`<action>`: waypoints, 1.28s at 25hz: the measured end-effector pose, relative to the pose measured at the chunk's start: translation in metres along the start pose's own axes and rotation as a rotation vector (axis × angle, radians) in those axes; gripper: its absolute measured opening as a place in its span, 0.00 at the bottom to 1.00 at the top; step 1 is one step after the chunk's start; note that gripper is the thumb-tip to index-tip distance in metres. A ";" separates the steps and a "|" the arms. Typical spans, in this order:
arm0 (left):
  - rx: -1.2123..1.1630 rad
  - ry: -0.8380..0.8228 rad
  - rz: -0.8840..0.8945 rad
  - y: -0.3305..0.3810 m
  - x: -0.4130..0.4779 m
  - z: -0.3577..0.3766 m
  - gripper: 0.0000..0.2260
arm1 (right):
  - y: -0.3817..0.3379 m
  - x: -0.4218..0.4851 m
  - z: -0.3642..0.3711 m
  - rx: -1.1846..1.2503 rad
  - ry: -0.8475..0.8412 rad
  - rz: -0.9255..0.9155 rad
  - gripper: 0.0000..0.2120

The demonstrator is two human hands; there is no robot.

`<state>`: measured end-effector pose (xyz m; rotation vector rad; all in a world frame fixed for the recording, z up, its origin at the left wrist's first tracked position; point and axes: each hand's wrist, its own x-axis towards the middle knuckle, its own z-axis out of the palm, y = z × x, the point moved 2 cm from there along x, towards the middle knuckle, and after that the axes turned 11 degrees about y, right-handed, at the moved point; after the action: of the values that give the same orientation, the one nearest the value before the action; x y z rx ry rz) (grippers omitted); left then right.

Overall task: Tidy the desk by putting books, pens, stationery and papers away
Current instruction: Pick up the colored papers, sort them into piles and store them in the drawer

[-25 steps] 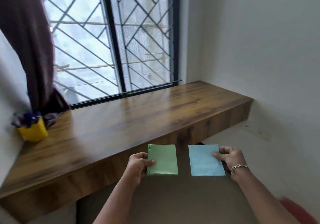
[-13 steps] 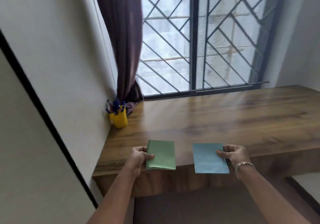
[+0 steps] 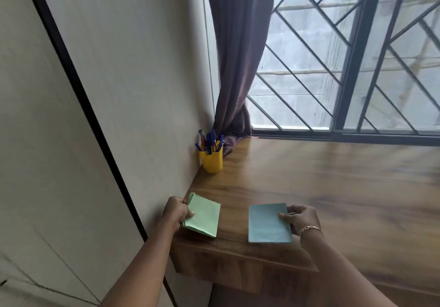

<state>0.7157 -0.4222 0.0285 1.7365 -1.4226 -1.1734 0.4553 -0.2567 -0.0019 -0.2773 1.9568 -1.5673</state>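
Green papers (image 3: 202, 218), lower centre-left, tilted, over surface's (image 3: 333, 183) near left corner; left hand (image 3: 176, 212) pinches their left edge, thumb on top. Blue papers (image 3: 267, 223), lower centre, apart from green, pinched at right edge by right hand (image 3: 301, 218). Resting or lifted: cannot tell. Pens (image 3: 210, 140) upright in yellow cup (image 3: 212, 161), mid-frame by wall. Curtain (image 3: 238, 68) just behind cup.

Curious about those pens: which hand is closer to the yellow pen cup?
Left. The left hand, holding green papers, is almost straight in front of the yellow pen cup; the right hand, holding blue paper, is farther off rightward.
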 end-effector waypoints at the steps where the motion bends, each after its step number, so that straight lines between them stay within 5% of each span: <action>1: 0.050 0.021 0.003 -0.004 0.008 0.001 0.09 | 0.003 0.003 0.009 -0.013 -0.010 0.007 0.08; 13: 0.832 0.244 0.278 -0.008 -0.006 0.007 0.13 | 0.016 -0.008 0.068 -0.330 0.058 -0.074 0.08; 24: 1.123 0.293 0.396 -0.003 -0.016 0.018 0.16 | 0.003 -0.019 0.076 -0.747 0.115 -0.248 0.12; 32: 1.128 0.301 0.476 -0.005 -0.018 0.020 0.15 | 0.003 -0.023 0.085 -0.810 0.105 -0.347 0.14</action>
<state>0.6998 -0.4018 0.0200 1.8920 -2.3143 0.2537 0.5229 -0.3125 -0.0069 -0.9114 2.6565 -0.8928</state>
